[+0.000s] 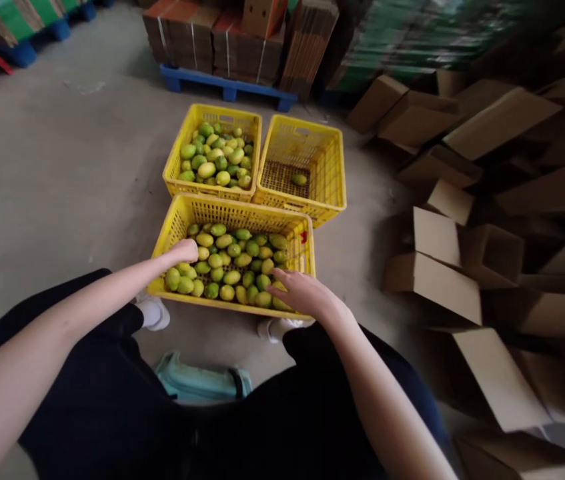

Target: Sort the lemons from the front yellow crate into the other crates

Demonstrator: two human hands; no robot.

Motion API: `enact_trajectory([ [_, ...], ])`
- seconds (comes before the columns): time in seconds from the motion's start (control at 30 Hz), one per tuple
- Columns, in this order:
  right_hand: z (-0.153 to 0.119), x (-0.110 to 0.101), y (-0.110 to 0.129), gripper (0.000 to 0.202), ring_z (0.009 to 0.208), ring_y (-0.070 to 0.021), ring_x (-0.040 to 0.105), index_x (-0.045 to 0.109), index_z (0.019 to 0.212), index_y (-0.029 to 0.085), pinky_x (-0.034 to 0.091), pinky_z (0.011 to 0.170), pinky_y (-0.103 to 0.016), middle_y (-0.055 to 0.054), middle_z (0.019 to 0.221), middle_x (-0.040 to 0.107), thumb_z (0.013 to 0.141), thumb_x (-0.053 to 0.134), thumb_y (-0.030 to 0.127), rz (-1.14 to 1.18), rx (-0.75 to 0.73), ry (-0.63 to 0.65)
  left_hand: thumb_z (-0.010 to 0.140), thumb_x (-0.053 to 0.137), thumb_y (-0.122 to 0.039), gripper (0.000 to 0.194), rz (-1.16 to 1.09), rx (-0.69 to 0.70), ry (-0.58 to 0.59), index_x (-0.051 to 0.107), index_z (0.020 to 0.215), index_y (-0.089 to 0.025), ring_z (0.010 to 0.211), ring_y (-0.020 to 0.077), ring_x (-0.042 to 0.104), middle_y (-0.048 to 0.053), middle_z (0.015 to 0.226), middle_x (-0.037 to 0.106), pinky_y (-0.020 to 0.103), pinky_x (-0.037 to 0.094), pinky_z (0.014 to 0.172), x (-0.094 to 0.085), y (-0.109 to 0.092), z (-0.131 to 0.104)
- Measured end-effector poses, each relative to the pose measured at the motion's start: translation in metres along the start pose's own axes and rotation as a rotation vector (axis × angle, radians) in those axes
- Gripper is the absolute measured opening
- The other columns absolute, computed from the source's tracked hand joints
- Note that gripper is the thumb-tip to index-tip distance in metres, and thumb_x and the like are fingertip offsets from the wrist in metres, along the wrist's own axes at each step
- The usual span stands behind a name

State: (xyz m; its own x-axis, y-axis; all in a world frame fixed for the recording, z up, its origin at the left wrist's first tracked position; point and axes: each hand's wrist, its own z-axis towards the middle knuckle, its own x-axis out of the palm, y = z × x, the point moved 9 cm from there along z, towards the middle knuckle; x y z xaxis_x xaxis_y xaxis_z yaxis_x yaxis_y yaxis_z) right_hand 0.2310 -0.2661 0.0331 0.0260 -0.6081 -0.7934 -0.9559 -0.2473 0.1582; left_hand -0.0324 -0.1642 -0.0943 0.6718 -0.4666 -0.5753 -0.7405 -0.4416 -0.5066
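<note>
Green and yellow lemons (233, 277) lie loose over the bottom of the near yellow crate (242, 208), which stands on the floor between my feet. My left hand (185, 251) is over the crate's left side, its fingers curled closed beside the lemons; whatever they hold, if anything, is hidden. On the right, my right hand (298, 291) reaches in over the crate's near right corner. Its fingers are stretched out and apart above the lemons there, holding nothing that I can see.
Behind stand a yellow crate (175, 150) heaped with lemons and another yellow crate (329, 167) with a single lemon (299, 180). Open cardboard boxes (445, 287) crowd the right side. A blue pallet (212, 81) bears flattened cartons. A turquoise stool (197, 380) is beneath me.
</note>
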Motion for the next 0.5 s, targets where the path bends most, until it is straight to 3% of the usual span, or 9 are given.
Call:
enact_trajectory([
  [0.1, -0.013, 0.034, -0.007, 0.049, 0.116, -0.0321, 0.068, 0.054, 0.141, 0.013, 0.051, 0.092, -0.039, -0.02, 0.125, 0.071, 0.101, 0.048, 0.041, 0.072, 0.06, 0.1, 0.067, 0.071, -0.007, 0.01, 0.288, 0.115, 0.042, 0.068, 0.07, -0.015, 0.105, 0.0334, 0.068, 0.01, 0.08, 0.071, 0.045, 0.051, 0.094, 0.055, -0.004, -0.008],
  [0.2, -0.02, 0.053, -0.013, 0.042, 0.115, -0.0342, 0.069, 0.061, 0.133, 0.013, 0.052, 0.091, -0.041, -0.022, 0.125, 0.07, 0.099, 0.053, 0.036, 0.066, 0.125, 0.162, 0.075, 0.066, -0.005, 0.021, 0.467, 0.249, 0.042, 0.072, 0.094, -0.014, 0.122, 0.0347, 0.059, 0.016, 0.109, 0.07, 0.046, 0.047, 0.101, 0.088, -0.019, -0.004],
  [0.33, -0.022, 0.051, -0.005, 0.042, 0.117, -0.0331, 0.068, 0.059, 0.134, 0.012, 0.05, 0.097, -0.041, -0.021, 0.126, 0.07, 0.1, 0.053, 0.035, 0.07, 0.078, 0.177, 0.08, 0.062, -0.004, 0.042, 0.539, 0.359, 0.063, 0.064, 0.122, -0.012, 0.133, 0.0354, 0.048, 0.021, 0.136, 0.058, 0.049, 0.042, 0.108, 0.104, -0.032, 0.016],
  [0.5, -0.02, 0.034, -0.001, 0.041, 0.119, -0.0336, 0.066, 0.059, 0.133, 0.011, 0.049, 0.101, -0.044, -0.02, 0.125, 0.069, 0.1, 0.054, 0.033, 0.018, 0.051, 0.076, 0.079, 0.074, -0.012, 0.036, 0.388, 0.322, 0.086, 0.063, 0.113, -0.011, 0.13, 0.0365, 0.05, 0.021, 0.129, 0.06, 0.051, 0.041, 0.109, 0.114, -0.03, 0.038],
])
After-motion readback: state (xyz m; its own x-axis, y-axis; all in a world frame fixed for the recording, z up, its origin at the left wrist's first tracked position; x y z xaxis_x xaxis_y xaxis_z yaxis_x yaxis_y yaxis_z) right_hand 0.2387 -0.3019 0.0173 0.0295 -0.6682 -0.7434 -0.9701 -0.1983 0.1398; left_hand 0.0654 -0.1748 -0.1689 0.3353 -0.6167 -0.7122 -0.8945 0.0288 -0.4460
